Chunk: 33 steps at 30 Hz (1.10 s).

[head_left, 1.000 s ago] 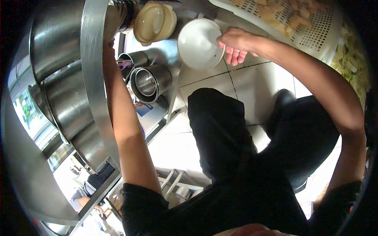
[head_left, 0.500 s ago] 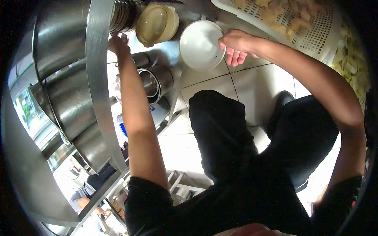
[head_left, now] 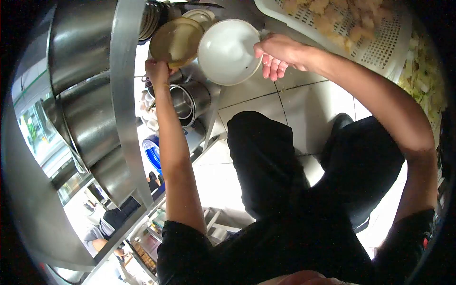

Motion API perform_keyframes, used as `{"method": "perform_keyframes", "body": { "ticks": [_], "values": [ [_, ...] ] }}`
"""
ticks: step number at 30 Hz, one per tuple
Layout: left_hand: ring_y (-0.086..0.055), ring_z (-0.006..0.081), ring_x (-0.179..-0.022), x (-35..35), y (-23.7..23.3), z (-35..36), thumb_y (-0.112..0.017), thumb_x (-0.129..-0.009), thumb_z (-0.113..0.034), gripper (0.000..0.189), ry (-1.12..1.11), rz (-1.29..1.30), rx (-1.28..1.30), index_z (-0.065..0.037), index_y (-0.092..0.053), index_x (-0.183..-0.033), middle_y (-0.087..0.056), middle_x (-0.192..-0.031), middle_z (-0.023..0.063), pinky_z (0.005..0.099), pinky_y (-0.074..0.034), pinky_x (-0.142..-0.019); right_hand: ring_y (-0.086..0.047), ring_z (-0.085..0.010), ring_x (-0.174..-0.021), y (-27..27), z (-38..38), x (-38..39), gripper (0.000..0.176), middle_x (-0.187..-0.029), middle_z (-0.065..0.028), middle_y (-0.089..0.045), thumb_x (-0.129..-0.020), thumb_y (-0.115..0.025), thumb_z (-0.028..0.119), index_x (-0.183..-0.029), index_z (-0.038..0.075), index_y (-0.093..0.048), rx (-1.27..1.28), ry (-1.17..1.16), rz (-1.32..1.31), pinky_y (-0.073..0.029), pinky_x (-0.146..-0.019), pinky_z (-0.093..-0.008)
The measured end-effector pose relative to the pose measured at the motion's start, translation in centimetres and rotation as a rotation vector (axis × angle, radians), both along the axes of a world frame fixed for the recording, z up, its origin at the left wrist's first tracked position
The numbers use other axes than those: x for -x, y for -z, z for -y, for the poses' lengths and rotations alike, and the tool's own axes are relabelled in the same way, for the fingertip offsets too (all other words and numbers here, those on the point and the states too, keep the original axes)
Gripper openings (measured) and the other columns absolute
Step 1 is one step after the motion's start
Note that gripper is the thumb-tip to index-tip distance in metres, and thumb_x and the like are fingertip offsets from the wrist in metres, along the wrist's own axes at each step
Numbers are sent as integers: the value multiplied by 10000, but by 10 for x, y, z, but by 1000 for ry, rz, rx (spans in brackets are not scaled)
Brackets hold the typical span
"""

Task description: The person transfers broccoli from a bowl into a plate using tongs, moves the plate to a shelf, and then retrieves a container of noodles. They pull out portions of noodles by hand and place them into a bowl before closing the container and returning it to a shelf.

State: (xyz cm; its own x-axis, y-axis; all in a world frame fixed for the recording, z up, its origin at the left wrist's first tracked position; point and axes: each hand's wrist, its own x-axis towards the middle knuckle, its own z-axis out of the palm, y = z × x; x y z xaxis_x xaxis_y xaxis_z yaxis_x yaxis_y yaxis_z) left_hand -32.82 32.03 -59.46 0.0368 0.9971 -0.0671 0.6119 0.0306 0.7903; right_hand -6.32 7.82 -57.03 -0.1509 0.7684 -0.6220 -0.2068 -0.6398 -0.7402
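My right hand [head_left: 277, 53] grips the rim of a white bowl [head_left: 228, 52], thumb on its inside edge, with the bowl's open side facing me. At the upper left, my left hand [head_left: 158, 72] touches the lower left edge of a yellowish-brown bowl [head_left: 175, 43], its fingers closed at the rim. The two bowls are side by side, close together. Another pale bowl [head_left: 200, 17] shows partly behind the brown one. Below them, a steel pot [head_left: 197, 100] stands on the metal shelf.
White perforated basket [head_left: 380, 50] with pale food pieces at the upper right; chopped greens [head_left: 422, 78] beside it. Large steel pots [head_left: 85, 111] and a metal frame [head_left: 124, 95] at left. Blue-rimmed container [head_left: 152, 153] below the shelf. Another person [head_left: 97, 237] at lower left.
My left hand has moved right and down onto the brown bowl, which has shifted left and down from the pale bowl. My right hand has moved the white bowl left.
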Motion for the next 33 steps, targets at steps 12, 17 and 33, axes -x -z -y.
{"method": "perform_keyframes", "body": {
  "ticks": [12,17,33],
  "values": [
    [-388,259,-1200,-9,-121,206,-565,-735,-22,660,464,235,150,-52,-308,-1342,-419,-1287,146,327,-279,-1013,-592,-204,-507,-116,67,18,341,-666,-166,-619,-865,-436,266,-752,-34,-553,63,40,29,-483,-462,-306],
    [-327,284,-1261,16,-186,279,-375,-626,105,747,532,480,301,-17,-265,-1355,-360,-1346,201,317,-228,-1048,-591,-225,-464,-239,192,39,319,-606,-147,-608,-876,-433,189,-709,-43,-576,-191,49,252,-475,-404,-310],
    [-571,199,-651,-177,-689,226,-444,-678,-12,599,485,712,349,-66,-331,-1264,-528,-1001,140,284,-480,-490,-586,-288,-492,-683,356,-12,231,-616,-220,-597,-719,-504,79,-702,-138,-581,-79,524,-246,-489,-476,-343]
  ]
}}
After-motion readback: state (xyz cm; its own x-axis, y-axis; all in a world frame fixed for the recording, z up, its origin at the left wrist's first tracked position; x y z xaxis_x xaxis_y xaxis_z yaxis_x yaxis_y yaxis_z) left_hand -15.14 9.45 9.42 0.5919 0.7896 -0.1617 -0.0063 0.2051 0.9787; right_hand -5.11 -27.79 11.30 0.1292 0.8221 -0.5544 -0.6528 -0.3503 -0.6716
